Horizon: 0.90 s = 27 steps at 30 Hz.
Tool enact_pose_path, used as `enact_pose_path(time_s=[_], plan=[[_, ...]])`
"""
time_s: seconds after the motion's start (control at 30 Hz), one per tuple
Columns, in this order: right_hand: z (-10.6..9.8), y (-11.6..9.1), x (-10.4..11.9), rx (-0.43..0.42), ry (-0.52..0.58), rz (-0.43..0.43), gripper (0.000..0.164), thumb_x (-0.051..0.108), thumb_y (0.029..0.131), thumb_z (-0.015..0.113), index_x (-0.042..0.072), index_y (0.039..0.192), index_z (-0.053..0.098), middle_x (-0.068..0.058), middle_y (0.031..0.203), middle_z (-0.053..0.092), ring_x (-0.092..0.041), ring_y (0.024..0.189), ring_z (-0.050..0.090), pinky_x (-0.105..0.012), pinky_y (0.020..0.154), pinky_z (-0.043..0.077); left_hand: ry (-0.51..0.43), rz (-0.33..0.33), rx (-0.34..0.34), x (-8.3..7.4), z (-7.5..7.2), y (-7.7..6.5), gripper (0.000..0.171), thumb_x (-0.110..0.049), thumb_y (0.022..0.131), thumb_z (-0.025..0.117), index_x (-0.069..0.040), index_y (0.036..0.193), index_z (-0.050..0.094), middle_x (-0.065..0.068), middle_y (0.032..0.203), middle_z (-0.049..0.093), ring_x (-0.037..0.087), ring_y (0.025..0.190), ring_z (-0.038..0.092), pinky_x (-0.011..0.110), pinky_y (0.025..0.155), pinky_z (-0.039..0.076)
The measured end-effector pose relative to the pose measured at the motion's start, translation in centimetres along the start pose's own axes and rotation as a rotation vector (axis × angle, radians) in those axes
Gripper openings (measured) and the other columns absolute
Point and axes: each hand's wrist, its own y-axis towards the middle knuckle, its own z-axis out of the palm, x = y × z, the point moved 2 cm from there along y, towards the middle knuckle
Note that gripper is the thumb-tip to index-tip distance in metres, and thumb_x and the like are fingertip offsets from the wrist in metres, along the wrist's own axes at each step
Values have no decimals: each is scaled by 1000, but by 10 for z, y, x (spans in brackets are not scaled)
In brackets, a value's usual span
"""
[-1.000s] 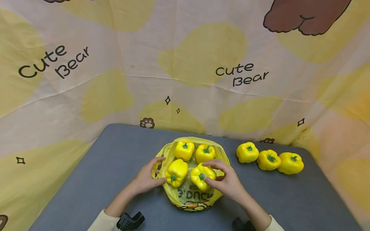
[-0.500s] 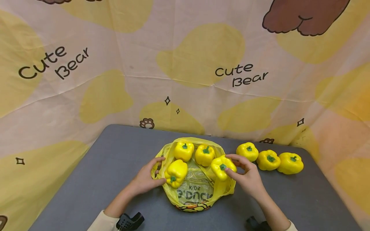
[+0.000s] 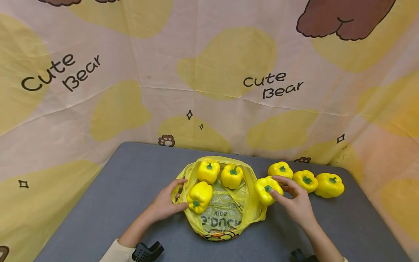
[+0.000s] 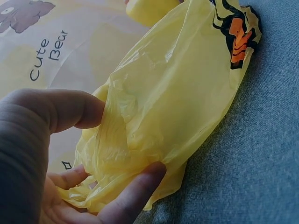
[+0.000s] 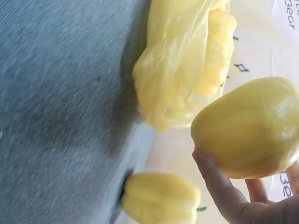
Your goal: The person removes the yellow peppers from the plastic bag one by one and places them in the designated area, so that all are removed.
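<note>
A yellow plastic bag (image 3: 252,210) stands open on the table, holding three yellow bell peppers, among them a front one (image 3: 199,198) lying tilted. My left hand (image 3: 167,201) grips the bag's left edge, thumb and fingers around the gathered plastic (image 4: 126,149) in the left wrist view. At the bag's right rim my right hand (image 3: 296,203) holds another yellow bell pepper (image 3: 266,194) between thumb and fingers. In the right wrist view this bell pepper (image 5: 247,128) is raised above the table, beside the bag (image 5: 173,70).
Three more yellow bell peppers lie at the back right: a left one (image 3: 278,168), a middle one (image 3: 306,182) and a right one (image 3: 330,185). The grey table (image 3: 140,171) ends at a printed cloth backdrop (image 3: 216,62).
My right hand has lifted the bell pepper from inside the bag and moved it right, past the rim. The bag's right side has spread outward. My left hand has stayed in place.
</note>
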Motion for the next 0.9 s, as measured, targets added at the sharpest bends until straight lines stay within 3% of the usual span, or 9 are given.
enact_pose_path(time_s=[0.17, 0.27, 0.5, 0.7, 0.9], plan=[[-7, -1, -7, -25, -32, 59, 37, 12, 85, 73, 7, 120, 64, 19, 111, 60, 1, 90, 60, -18, 71, 52, 2, 1, -1, 0, 0, 0, 74, -21, 76, 77, -12, 141, 43, 21, 138, 49, 34, 108, 62, 34, 83, 51], [-10, -1, -10, -41, -50, 110, 38, 17, 86, 72, 8, 122, 64, 8, 117, 61, 3, 90, 59, -20, 68, 54, 2, 3, 0, 0, 0, 0, 74, -21, 76, 77, -12, 141, 43, 22, 139, 48, 34, 108, 62, 33, 82, 51], [-13, -4, -17, -27, 9, 256, 46, 25, 88, 70, 8, 129, 58, 15, 116, 56, 4, 86, 60, -31, 64, 57, 7, -4, -1, 1, 0, 0, 74, -20, 76, 77, -12, 141, 43, 22, 139, 47, 33, 107, 62, 32, 80, 51], [-14, -3, -25, 14, 57, 347, 51, 28, 92, 65, 6, 136, 51, -16, 134, 49, 5, 84, 59, -32, 65, 58, 8, -2, -4, 0, -1, -1, 74, -20, 76, 76, -12, 141, 43, 22, 140, 47, 33, 107, 62, 32, 81, 50], [-14, -1, -35, 31, 153, 400, 50, 25, 96, 60, 5, 139, 44, -19, 135, 44, 2, 85, 60, -35, 67, 58, 7, -3, -4, 1, 0, 0, 74, -20, 76, 77, -12, 141, 43, 23, 141, 46, 34, 107, 62, 37, 84, 50]])
